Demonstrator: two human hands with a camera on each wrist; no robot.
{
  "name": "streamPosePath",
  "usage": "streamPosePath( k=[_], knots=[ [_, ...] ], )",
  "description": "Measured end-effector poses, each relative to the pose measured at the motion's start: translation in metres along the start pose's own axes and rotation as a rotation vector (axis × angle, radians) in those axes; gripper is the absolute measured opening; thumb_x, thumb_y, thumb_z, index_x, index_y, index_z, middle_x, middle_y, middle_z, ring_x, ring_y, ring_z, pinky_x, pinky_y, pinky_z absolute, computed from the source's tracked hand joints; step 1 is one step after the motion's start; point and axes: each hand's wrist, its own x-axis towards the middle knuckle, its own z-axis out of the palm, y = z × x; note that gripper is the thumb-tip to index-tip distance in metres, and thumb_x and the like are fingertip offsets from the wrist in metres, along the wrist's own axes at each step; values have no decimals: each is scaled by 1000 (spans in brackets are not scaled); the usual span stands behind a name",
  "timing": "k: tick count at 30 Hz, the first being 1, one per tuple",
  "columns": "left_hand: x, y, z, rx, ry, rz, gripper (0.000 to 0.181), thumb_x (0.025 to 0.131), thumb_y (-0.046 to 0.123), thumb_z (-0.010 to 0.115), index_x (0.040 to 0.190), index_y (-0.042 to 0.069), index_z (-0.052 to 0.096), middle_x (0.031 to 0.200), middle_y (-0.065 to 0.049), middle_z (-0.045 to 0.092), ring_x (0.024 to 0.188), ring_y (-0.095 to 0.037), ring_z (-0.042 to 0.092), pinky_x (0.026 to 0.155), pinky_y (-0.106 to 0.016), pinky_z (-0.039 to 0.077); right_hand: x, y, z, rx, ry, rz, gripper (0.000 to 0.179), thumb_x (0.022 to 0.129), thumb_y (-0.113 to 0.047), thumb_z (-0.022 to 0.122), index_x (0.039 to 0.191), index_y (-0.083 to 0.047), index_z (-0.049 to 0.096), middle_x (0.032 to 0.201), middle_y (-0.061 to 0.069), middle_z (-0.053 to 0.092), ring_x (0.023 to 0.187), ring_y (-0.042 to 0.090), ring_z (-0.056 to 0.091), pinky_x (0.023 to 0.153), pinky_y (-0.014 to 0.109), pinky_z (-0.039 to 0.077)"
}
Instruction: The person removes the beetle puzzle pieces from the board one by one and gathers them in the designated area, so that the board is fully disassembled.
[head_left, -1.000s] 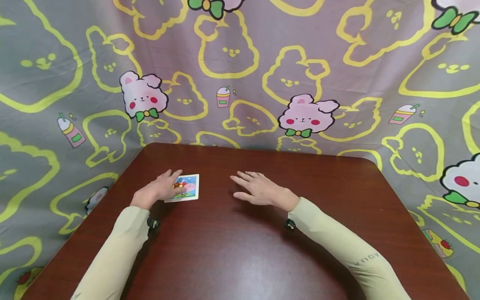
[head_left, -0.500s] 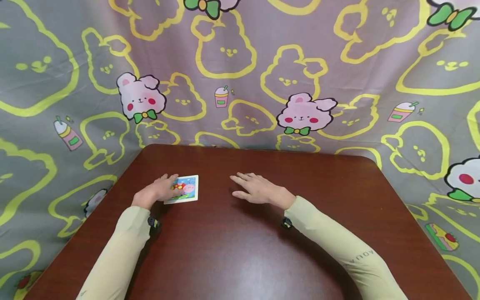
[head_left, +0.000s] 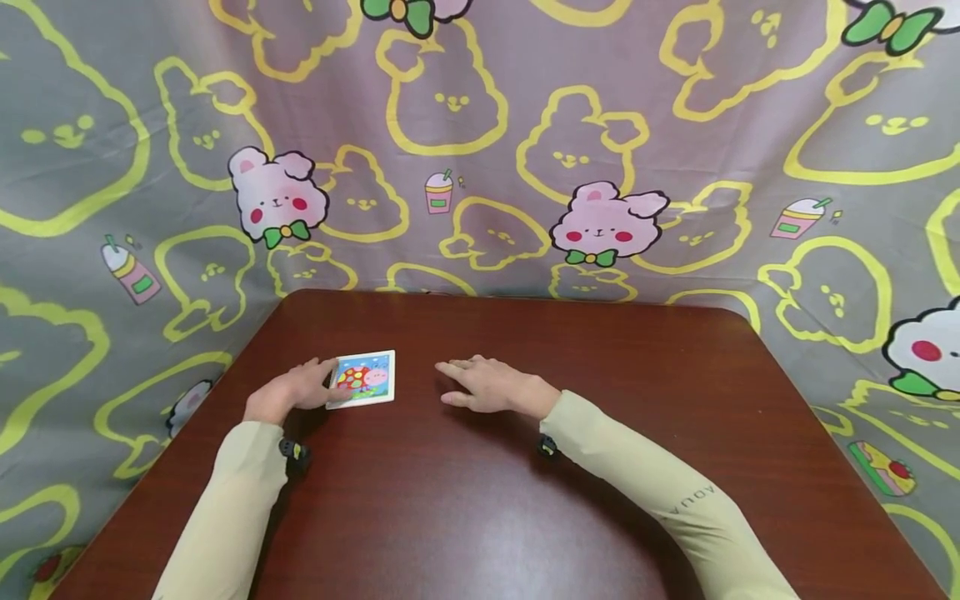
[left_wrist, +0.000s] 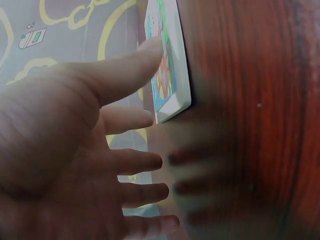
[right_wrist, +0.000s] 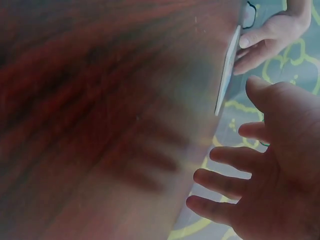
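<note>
A thin square picture board [head_left: 367, 379] lies flat at the table's left side, its white border framing a red ladybug with yellow spots on blue. At its left edge is my left hand [head_left: 300, 388], fingers extended and thumb over the lower left corner. In the left wrist view the thumb overlaps the board's face [left_wrist: 165, 90], while the other fingers stay apart over the table, casting shadows. My right hand [head_left: 491, 385] hovers right of the board with spread fingers, holding nothing. From the right wrist, the board's edge [right_wrist: 225, 80] shows beyond my right thumb.
The brown wooden table [head_left: 480, 492] has rounded far corners. Right behind it hangs a grey curtain [head_left: 495, 175] with yellow bear outlines and pink rabbit faces, also along both sides. Small dark wrist cameras sit on both cream sleeves [head_left: 637, 458].
My left hand has slid left off most of the board, uncovering the ladybug. My right hand has come left, nearer the board. The board itself stays about where it was.
</note>
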Motion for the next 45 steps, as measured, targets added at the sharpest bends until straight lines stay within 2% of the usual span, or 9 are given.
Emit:
streamPosePath(
  k=[8, 11, 17, 24, 30, 32, 39, 42, 45],
  knots=[
    [1, 10, 4, 1, -13, 6, 91, 88, 45, 68, 152, -4, 25, 150, -42, 22, 133, -61, 26, 105, -71, 30, 3, -5, 2, -1, -41, 37, 65, 101, -53, 42, 156, -22, 28, 159, 11, 35, 143, 37, 37, 115, 51, 34],
    [4, 14, 7, 0, -17, -7, 92, 88, 46, 69, 153, -2, 25, 151, -41, 19, 135, -60, 23, 106, -72, 29, 3, -6, 2, 13, -59, 46, 65, 101, -53, 43, 156, -21, 28, 159, 13, 33, 145, 38, 34, 117, 51, 32],
    [9, 25, 13, -2, -26, 9, 90, 89, 47, 67, 155, 3, 24, 154, -40, 15, 141, -60, 15, 109, -72, 25, 5, -7, 3, 8, -59, 49, 65, 101, -51, 45, 156, -19, 30, 159, 14, 34, 145, 37, 34, 120, 47, 28],
    [12, 46, 19, -20, -27, 33, 90, 87, 48, 69, 155, 8, 25, 157, -36, 12, 142, -58, 13, 108, -72, 25, 8, -10, -2, -22, -81, 82, 66, 100, -51, 48, 156, -21, 30, 158, 11, 36, 143, 36, 38, 114, 47, 38],
    [13, 55, 22, -11, -37, 44, 89, 87, 47, 70, 155, 10, 27, 157, -36, 13, 143, -59, 12, 109, -73, 24, 10, -11, -4, -22, -104, 86, 68, 100, -50, 49, 156, -17, 28, 160, 11, 33, 148, 31, 30, 121, 45, 27],
    [12, 57, 22, -19, -42, 38, 89, 86, 47, 71, 155, 11, 27, 158, -36, 12, 143, -58, 11, 109, -73, 23, 10, -11, -4, -33, -106, 85, 68, 100, -50, 48, 156, -17, 29, 160, 11, 33, 148, 31, 30, 121, 45, 27],
    [10, 64, 24, -11, -43, 60, 88, 86, 46, 71, 155, 11, 28, 157, -36, 14, 143, -59, 12, 109, -73, 24, 13, -12, -2, -94, -98, 79, 65, 99, -51, 50, 154, -20, 35, 159, 10, 35, 141, 32, 40, 109, 43, 42],
    [9, 69, 26, -14, -39, 79, 88, 86, 46, 71, 155, 11, 29, 157, -35, 15, 143, -58, 13, 108, -73, 25, 13, -13, -1, -121, -95, 83, 64, 98, -52, 51, 153, -21, 37, 159, 9, 35, 128, 29, 47, 98, 40, 48],
    [10, 75, 29, -15, -42, 92, 87, 86, 46, 71, 154, 11, 30, 158, -34, 16, 143, -57, 14, 108, -72, 26, 13, -14, 1, -133, -108, 90, 63, 98, -52, 52, 152, -22, 39, 159, 8, 35, 115, 25, 48, 88, 36, 49]
  ],
)
